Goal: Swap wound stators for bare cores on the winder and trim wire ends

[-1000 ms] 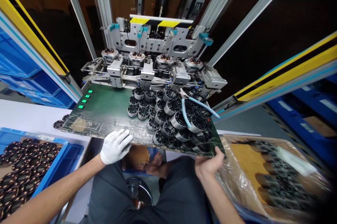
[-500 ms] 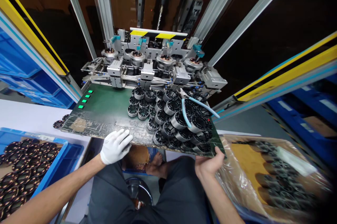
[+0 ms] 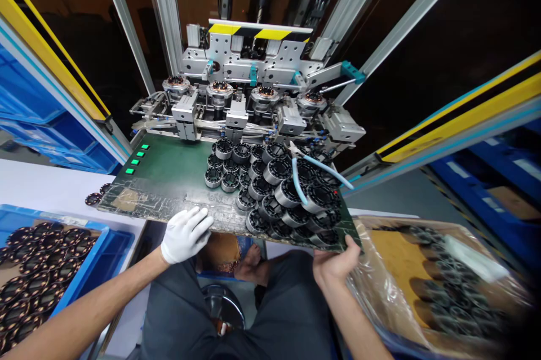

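1. We find the left hand (image 3: 185, 234), in a white glove, lying palm down on the near edge of the board (image 3: 169, 168). Its fingers are extended and loosely together; it grips nothing.
2. The right hand (image 3: 336, 263), bare, clasps the board's near right corner. The thumb lies on top and the fingers curl beneath, out of our sight.
3. The board is a green sheet lying in front of the machine (image 3: 253, 106), its near edge overhanging the person's lap. Green buttons (image 3: 137, 158) sit along its left edge.
4. Bare stators (image 3: 274, 191) stand crowded on the right half of the board, the nearest close to the right thumb. The left half is open green surface.
5. Blue-handled cutters (image 3: 310, 171) lie across the top of the stators, toward the right.
6. Four stations on the machine each carry a copper-wound part (image 3: 220, 88). A striped head (image 3: 260, 33) stands above and behind them.
7. A blue bin (image 3: 105, 253) at the left holds wound parts. A lined carton (image 3: 422, 270) at the right holds more dark parts, blurred.
8. Judgement on the step in hand: neither hand is picking or placing. Both rest at the board's near edge, well apart from the stations, so we read this as a hold while the stations are loaded.
9. Judgement on what a move would call for: the right hand must first release the corner. A reach into the stators would have to go around the cutters, or they would need lifting off first. Any reach toward the stations should keep clear of the head.
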Action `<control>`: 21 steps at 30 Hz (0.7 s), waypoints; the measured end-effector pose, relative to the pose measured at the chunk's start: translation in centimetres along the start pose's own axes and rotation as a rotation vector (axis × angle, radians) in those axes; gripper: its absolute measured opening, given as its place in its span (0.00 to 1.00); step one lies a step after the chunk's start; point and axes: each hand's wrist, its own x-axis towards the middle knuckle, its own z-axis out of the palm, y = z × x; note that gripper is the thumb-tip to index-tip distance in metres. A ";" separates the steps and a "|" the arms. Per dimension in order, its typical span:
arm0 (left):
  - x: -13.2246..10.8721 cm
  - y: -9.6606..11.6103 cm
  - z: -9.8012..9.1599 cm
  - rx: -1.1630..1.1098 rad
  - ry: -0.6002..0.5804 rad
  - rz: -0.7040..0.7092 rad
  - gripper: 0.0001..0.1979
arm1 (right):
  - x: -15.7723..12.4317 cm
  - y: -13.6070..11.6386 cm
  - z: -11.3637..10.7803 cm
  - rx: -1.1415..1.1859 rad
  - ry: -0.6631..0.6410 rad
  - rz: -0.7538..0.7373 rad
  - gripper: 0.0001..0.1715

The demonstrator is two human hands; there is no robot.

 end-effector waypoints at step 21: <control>-0.4 -0.1 0.1 0.013 -0.032 -0.003 0.16 | -0.4 -0.4 0.3 0.001 -0.014 0.013 0.18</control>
